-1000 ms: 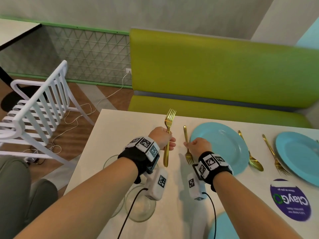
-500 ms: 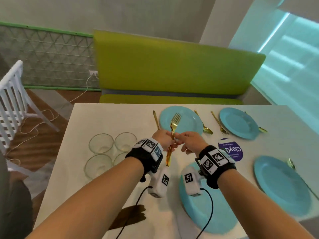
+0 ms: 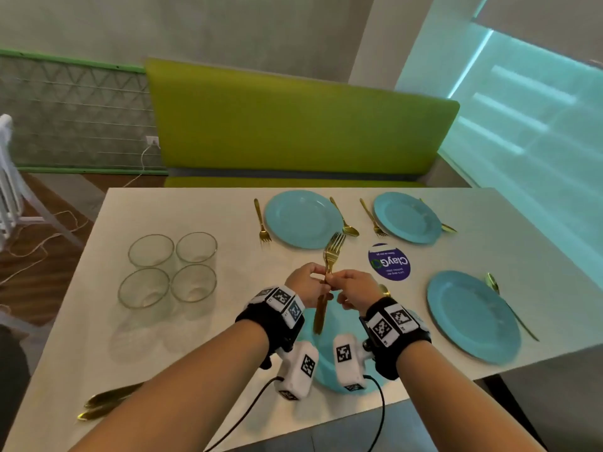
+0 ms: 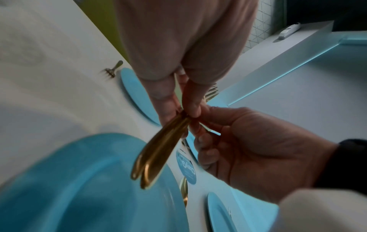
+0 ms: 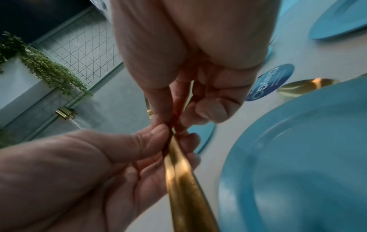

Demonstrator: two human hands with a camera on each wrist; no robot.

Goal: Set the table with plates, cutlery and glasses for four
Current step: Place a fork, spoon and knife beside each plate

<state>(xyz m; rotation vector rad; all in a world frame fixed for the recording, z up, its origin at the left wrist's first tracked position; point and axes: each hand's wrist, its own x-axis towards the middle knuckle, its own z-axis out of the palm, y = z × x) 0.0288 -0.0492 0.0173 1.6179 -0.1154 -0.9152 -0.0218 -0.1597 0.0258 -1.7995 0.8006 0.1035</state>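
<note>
Two gold forks (image 3: 332, 252) are held upright together, tines up, above the near blue plate (image 3: 326, 360). My left hand (image 3: 306, 283) grips their handles, and my right hand (image 3: 354, 288) pinches them from the right. In the left wrist view the fork handles (image 4: 158, 150) hang over the plate (image 4: 79, 188). In the right wrist view both thumbs meet on the forks (image 5: 182, 180). Two far plates (image 3: 301, 218) (image 3: 406, 216) each have a fork and a spoon beside them. A right plate (image 3: 473, 314) has a spoon beside it. Several glasses (image 3: 168, 269) stand grouped at the left.
A round purple sticker (image 3: 389, 262) lies on the white table (image 3: 195, 210) between the plates. More gold cutlery (image 3: 107, 402) lies near the front left edge. A green bench (image 3: 293, 125) runs along the far side, and a white chair (image 3: 8, 177) stands at the left.
My right hand left the fork it laid beside the far left plate and joined my left hand on the held forks. Both hands came back over the near plate.
</note>
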